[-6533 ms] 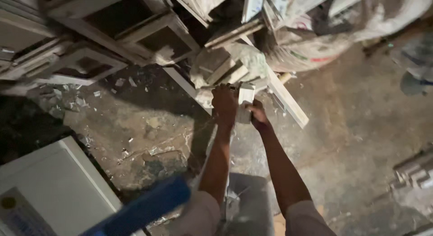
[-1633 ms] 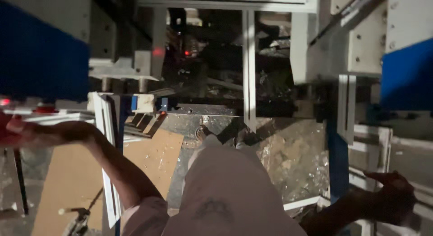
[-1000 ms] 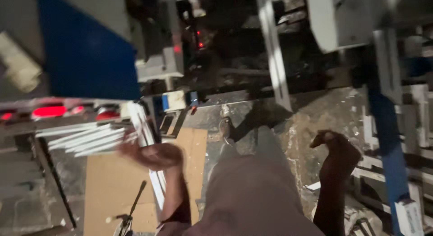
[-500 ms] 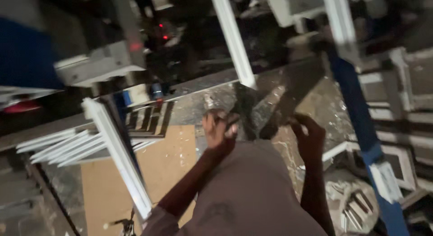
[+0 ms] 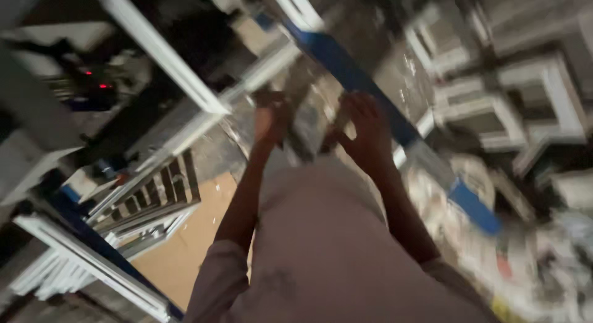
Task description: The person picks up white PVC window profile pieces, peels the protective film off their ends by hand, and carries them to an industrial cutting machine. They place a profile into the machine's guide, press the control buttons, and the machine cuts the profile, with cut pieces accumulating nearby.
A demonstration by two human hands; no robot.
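Nearest the camera is the person's pale shirt (image 5: 321, 249), filling the lower middle of the view, and everything else is placed from it. On its left side lies a tan board (image 5: 185, 249) on the floor, and beyond that board a stack of white frame lengths (image 5: 92, 261) edged in blue, with a darker slatted piece (image 5: 154, 193) beside them.

Both arms reach forward from the shirt. The left hand (image 5: 272, 116) is above the shirt's upper left edge, and the right hand (image 5: 365, 128) is above its upper right; they are near each other but apart. The frame is heavily blurred, so it cannot be told whether either hand is open or closed, or whether it grips anything. The right hand is just beside a long blue-faced profile (image 5: 370, 82) that runs diagonally beyond the shirt; contact cannot be confirmed.

That profile looks stiff and long, probably light for its length yet awkward, likely to swing at the ends. Its smooth face may be slippery, so a hold near the middle with both hands spread would seem steadiest.

Farthest out, to the shirt's upper right, stand white box frames (image 5: 513, 94); to its upper left, small red lights (image 5: 92, 79) glow in the dark
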